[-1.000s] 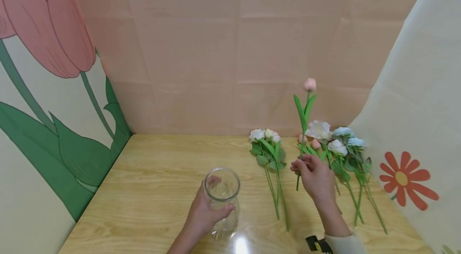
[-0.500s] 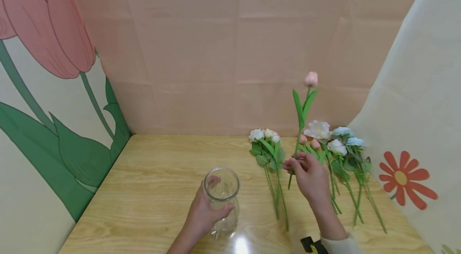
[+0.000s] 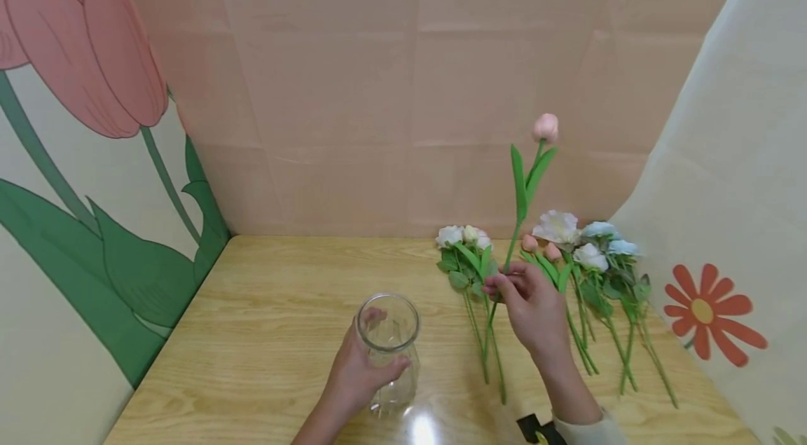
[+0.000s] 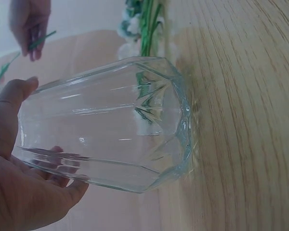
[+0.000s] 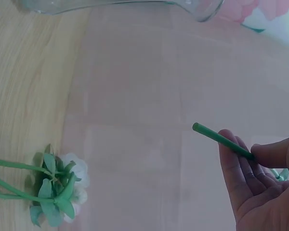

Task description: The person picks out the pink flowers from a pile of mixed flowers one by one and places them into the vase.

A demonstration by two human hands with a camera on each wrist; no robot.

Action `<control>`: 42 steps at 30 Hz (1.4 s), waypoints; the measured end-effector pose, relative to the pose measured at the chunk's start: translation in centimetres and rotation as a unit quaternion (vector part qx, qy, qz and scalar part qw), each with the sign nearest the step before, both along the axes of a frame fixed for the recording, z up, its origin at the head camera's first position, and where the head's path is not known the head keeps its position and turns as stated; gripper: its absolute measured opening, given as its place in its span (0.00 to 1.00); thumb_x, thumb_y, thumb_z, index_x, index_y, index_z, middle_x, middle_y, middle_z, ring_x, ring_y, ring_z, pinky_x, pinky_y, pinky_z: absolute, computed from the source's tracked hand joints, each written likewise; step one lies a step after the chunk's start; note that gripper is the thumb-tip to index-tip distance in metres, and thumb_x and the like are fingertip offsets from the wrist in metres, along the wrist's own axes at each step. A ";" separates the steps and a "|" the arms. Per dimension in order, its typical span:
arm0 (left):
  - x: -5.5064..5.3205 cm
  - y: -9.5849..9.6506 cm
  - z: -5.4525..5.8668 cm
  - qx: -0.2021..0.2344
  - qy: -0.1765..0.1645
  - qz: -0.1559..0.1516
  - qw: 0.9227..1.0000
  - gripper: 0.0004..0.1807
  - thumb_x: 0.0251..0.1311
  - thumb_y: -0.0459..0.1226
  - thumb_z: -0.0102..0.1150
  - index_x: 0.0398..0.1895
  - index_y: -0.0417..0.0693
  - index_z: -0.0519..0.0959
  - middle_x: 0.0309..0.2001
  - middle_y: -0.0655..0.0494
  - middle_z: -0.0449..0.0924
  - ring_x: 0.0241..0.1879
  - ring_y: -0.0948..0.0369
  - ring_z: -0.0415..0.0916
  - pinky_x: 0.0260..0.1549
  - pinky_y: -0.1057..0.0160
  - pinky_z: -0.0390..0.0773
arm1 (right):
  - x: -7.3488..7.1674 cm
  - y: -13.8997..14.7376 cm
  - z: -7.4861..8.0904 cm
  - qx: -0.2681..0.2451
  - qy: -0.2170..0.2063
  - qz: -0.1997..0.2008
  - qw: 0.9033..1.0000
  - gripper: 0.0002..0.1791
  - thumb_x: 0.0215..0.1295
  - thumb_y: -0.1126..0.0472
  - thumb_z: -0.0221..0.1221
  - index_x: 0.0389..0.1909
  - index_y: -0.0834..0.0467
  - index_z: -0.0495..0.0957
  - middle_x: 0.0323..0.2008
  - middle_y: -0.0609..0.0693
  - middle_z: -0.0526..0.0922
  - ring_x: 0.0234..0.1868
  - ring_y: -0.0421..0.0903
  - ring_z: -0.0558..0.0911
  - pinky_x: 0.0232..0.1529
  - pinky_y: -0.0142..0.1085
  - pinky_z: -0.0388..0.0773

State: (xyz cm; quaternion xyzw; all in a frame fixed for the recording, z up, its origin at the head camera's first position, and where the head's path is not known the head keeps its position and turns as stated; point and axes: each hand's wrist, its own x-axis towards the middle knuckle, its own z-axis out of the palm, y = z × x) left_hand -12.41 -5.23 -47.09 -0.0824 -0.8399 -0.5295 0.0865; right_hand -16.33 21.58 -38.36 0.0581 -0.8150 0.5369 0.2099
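Observation:
My left hand (image 3: 361, 368) grips a clear glass vase (image 3: 394, 396) around its upper part, thumb on the near side. In the left wrist view the faceted vase (image 4: 101, 120) has its base at the wooden table. My right hand (image 3: 536, 308) pinches the stem of a pink tulip (image 3: 545, 128) between thumb and fingers. The tulip stands nearly upright, its bloom up and leaning right, two green leaves below it. In the right wrist view the cut end of the green stem (image 5: 216, 137) pokes out past the fingertips. The vase's mouth lies left of the right hand.
A small bunch of white roses (image 3: 450, 236) lies between the vase and the right hand. Farther right lie pink tulips (image 3: 552, 252), white blooms (image 3: 590, 258) and pale blue ones (image 3: 623, 248). A pink backdrop (image 3: 328, 94) rises behind the wooden table (image 3: 265, 333).
My right hand has moved left with the tulip, away from the right-hand flowers, and the bloom has risen. The left hand and vase have stayed in place.

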 end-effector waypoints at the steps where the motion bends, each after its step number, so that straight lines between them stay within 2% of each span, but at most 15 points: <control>1: 0.0 0.0 0.0 0.000 -0.002 0.000 1.000 0.46 0.43 0.49 0.81 0.66 0.56 0.67 0.65 0.49 0.72 0.64 0.43 0.70 0.58 0.35 0.74 | 0.1 -0.1 0.1 -0.004 0.002 0.003 1.000 0.12 0.72 0.65 0.59 0.52 0.66 0.75 0.41 0.61 0.88 0.35 0.38 0.88 0.40 0.28 0.85; 7: 0.0 0.0 0.1 -0.003 -0.003 -0.002 1.000 0.46 0.43 0.49 0.81 0.66 0.56 0.67 0.65 0.49 0.72 0.64 0.43 0.71 0.57 0.36 0.75 | 0.6 -0.9 0.8 -0.017 0.016 0.019 1.000 0.10 0.72 0.66 0.59 0.49 0.66 0.75 0.39 0.61 0.88 0.35 0.36 0.88 0.40 0.30 0.85; 12: 0.1 0.0 0.1 0.001 -0.006 -0.002 1.000 0.45 0.43 0.49 0.81 0.66 0.56 0.68 0.65 0.48 0.72 0.63 0.43 0.71 0.56 0.37 0.76 | 0.7 -1.3 1.0 -0.019 0.020 0.021 0.999 0.08 0.72 0.66 0.59 0.47 0.65 0.75 0.38 0.60 0.88 0.36 0.40 0.88 0.40 0.31 0.86; 15: 0.1 0.0 0.1 0.001 -0.007 -0.001 1.000 0.45 0.43 0.49 0.81 0.66 0.56 0.68 0.66 0.48 0.72 0.63 0.43 0.72 0.56 0.37 0.77 | 0.8 -1.7 1.1 -0.033 0.025 0.036 0.998 0.07 0.72 0.67 0.58 0.47 0.66 0.74 0.37 0.61 0.88 0.36 0.42 0.89 0.40 0.34 0.86; 21: 0.0 0.0 0.0 0.006 -0.010 -0.002 1.000 0.45 0.43 0.48 0.81 0.66 0.56 0.68 0.66 0.47 0.72 0.64 0.42 0.71 0.57 0.36 0.75 | 1.0 -2.6 1.5 -0.047 0.035 0.062 0.996 0.07 0.72 0.69 0.58 0.46 0.69 0.74 0.37 0.63 0.88 0.35 0.38 0.88 0.41 0.34 0.86; 28: 0.0 0.0 0.0 0.002 -0.007 -0.003 1.000 0.46 0.43 0.49 0.81 0.67 0.56 0.67 0.66 0.48 0.72 0.64 0.43 0.70 0.57 0.36 0.75 | 1.2 -3.8 1.7 -0.093 0.057 0.089 0.990 0.08 0.71 0.71 0.59 0.45 0.72 0.73 0.37 0.65 0.87 0.37 0.42 0.89 0.42 0.37 0.86; 36: 0.0 0.1 0.1 -0.004 -0.006 0.002 1.000 0.45 0.43 0.49 0.81 0.66 0.56 0.68 0.65 0.48 0.72 0.64 0.43 0.71 0.57 0.37 0.75 | 1.5 -4.9 2.1 -0.091 0.083 0.109 0.986 0.07 0.69 0.71 0.60 0.43 0.70 0.74 0.35 0.62 0.88 0.36 0.48 0.89 0.39 0.39 0.87; 42: 0.1 0.1 0.1 0.000 -0.007 0.003 1.000 0.46 0.43 0.49 0.81 0.66 0.56 0.67 0.64 0.50 0.73 0.63 0.44 0.72 0.56 0.38 0.76 | 1.5 -6.0 2.3 -0.098 0.102 0.133 0.981 0.07 0.69 0.71 0.60 0.43 0.71 0.74 0.36 0.63 0.88 0.37 0.46 0.89 0.39 0.39 0.87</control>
